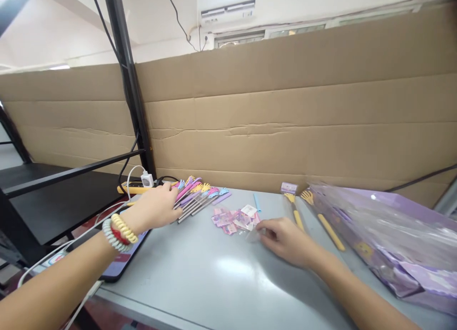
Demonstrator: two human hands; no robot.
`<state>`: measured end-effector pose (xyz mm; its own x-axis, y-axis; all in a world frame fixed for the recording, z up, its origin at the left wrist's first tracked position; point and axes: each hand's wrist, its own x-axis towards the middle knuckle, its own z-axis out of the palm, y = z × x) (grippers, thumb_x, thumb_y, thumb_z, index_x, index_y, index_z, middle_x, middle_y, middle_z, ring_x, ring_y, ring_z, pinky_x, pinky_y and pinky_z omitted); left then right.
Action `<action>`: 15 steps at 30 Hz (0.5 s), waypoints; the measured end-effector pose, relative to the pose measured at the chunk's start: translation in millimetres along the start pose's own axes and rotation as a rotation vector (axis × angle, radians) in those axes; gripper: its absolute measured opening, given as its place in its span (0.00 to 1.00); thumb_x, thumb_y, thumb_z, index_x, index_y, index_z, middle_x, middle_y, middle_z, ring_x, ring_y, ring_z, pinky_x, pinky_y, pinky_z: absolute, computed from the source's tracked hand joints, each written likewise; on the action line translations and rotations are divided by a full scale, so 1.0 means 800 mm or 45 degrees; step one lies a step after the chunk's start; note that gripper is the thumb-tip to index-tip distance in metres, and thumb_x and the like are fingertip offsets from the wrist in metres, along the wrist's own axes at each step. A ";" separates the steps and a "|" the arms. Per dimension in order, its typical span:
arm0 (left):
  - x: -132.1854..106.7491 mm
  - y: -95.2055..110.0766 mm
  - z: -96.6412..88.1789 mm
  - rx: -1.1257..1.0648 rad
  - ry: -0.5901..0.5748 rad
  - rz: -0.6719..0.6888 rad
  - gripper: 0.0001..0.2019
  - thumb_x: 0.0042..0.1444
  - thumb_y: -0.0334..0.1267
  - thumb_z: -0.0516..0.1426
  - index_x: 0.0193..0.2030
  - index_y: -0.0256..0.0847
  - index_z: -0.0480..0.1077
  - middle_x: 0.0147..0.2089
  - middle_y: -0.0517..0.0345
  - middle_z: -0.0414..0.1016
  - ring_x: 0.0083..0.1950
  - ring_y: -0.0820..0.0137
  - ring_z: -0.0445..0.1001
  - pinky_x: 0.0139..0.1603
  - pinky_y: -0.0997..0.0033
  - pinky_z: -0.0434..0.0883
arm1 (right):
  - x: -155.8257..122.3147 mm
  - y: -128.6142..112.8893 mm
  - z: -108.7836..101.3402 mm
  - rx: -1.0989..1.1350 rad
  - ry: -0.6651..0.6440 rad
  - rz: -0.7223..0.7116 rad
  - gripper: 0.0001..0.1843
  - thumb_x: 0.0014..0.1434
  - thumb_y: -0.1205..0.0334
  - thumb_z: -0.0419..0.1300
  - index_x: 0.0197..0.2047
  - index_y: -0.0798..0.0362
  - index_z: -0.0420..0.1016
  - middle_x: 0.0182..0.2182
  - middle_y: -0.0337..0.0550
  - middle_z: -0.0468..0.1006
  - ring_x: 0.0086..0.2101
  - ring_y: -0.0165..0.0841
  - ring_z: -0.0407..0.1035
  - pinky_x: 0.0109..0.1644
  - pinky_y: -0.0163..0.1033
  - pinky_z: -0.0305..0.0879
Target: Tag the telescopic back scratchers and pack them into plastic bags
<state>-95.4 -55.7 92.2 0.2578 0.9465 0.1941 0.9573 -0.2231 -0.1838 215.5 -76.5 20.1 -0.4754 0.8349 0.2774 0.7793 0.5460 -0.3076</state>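
Observation:
My left hand (162,206) reaches over a pile of back scratchers (194,204) with small hand-shaped heads, coloured handles and metal rods. Its thumb and fingers are apart at the near side of the pile; whether they touch a rod is unclear. On the right, the thumb and fingers of my right hand (285,239) are closed on the edge of a small clear plastic bag (253,235). That bag lies against a heap of pink and purple printed cards (235,219). Two yellow back scratchers, one near (330,230) and one farther left (297,215), lie beyond my right hand.
A large purple plastic bag (392,239) covers the table's right side. A phone or tablet (123,258) lies under my left forearm, near cables and a yellow power strip (134,189). A light-blue stick (257,203) lies behind the cards. Cardboard (285,115) walls the back.

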 end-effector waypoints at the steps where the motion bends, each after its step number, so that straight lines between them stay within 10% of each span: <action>1: -0.003 0.002 0.001 0.004 -0.005 0.011 0.19 0.49 0.43 0.48 0.45 0.35 0.67 0.43 0.42 0.67 0.41 0.57 0.70 0.43 0.60 0.65 | 0.000 0.002 -0.001 -0.001 0.011 -0.002 0.13 0.54 0.66 0.49 0.37 0.51 0.73 0.19 0.37 0.68 0.21 0.27 0.59 0.26 0.32 0.53; 8: -0.078 0.021 0.047 0.238 0.045 -0.091 0.14 0.45 0.41 0.49 0.35 0.36 0.68 0.39 0.42 0.68 0.42 0.53 0.68 0.41 0.56 0.63 | 0.004 0.024 0.003 0.045 0.148 0.055 0.12 0.52 0.67 0.51 0.36 0.53 0.73 0.21 0.38 0.72 0.22 0.28 0.63 0.27 0.32 0.54; 15: -0.139 -0.014 0.084 0.534 0.301 -0.456 0.14 0.54 0.40 0.42 0.34 0.37 0.65 0.34 0.47 0.67 0.35 0.56 0.68 0.33 0.62 0.61 | 0.014 0.049 0.006 -0.035 0.445 -0.039 0.13 0.47 0.72 0.50 0.35 0.53 0.72 0.29 0.42 0.74 0.30 0.32 0.67 0.33 0.35 0.59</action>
<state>-143.4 -142.6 7.8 -0.0028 0.8574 0.5146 0.8690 0.2567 -0.4230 238.7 -45.7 6.6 -0.3339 0.7410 0.5827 0.7797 0.5644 -0.2710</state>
